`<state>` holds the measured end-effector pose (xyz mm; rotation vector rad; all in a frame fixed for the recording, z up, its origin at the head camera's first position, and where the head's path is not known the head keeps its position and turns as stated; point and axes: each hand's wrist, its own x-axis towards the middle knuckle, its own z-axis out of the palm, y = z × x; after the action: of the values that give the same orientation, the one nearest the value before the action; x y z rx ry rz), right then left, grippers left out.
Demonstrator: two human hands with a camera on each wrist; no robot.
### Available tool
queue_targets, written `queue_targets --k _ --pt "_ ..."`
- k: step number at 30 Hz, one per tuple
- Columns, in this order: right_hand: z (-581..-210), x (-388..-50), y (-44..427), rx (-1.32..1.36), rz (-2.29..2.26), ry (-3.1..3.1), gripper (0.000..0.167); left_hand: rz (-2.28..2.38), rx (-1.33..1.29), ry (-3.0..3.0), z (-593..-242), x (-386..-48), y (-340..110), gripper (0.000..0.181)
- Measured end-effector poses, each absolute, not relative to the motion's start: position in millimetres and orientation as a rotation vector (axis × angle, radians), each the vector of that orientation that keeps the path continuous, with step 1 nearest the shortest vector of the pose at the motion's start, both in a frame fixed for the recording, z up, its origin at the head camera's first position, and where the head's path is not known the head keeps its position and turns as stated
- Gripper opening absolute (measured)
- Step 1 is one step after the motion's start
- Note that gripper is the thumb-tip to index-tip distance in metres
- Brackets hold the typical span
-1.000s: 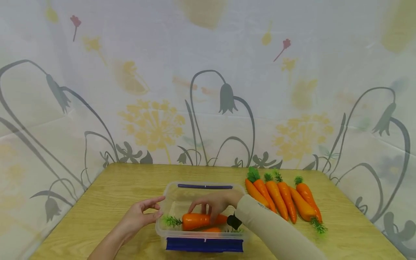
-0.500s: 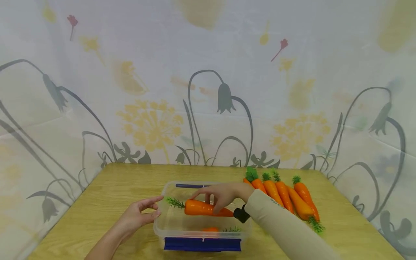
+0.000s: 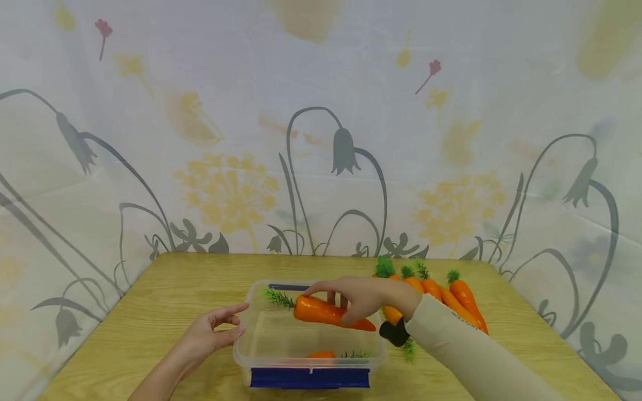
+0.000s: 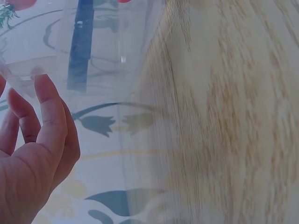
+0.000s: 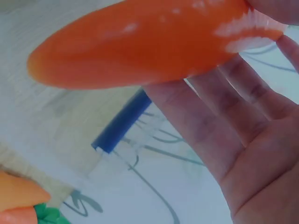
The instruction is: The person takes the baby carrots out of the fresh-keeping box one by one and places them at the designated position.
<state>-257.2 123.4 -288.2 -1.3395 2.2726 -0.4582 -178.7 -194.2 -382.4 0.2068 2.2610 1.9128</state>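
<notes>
My right hand (image 3: 365,298) holds an orange carrot (image 3: 315,309) with a feathery green top between thumb and fingers, above the clear plastic container (image 3: 311,362). The carrot lies nearly level, its leafy end to the left and its tip to the right. In the right wrist view the carrot (image 5: 135,46) crosses in front of the fingers. Inside the container, behind its front wall, another carrot (image 3: 321,355) is partly visible. My left hand (image 3: 205,337) is at the container's left rim, fingers loosely bent; the left wrist view shows a fingertip (image 4: 43,81) at the rim.
On the table (image 3: 185,278) to the right lie several carrots (image 3: 466,298), partly hidden by my right sleeve (image 3: 466,345). Blue latches (image 3: 310,379) run along the container's front and back. A patterned cloth (image 3: 251,139) hangs behind the table.
My right hand has lifted the carrot from inside the container, up and then to the right. The left hand stays at the left rim.
</notes>
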Motion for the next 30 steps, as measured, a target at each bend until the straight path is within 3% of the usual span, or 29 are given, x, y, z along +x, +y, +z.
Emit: queue_targets --k 30 --pt "-298 -230 223 -1.139 -0.784 2.553 0.073 1.928 0.216 2.238 -382 -178 -195 0.06"
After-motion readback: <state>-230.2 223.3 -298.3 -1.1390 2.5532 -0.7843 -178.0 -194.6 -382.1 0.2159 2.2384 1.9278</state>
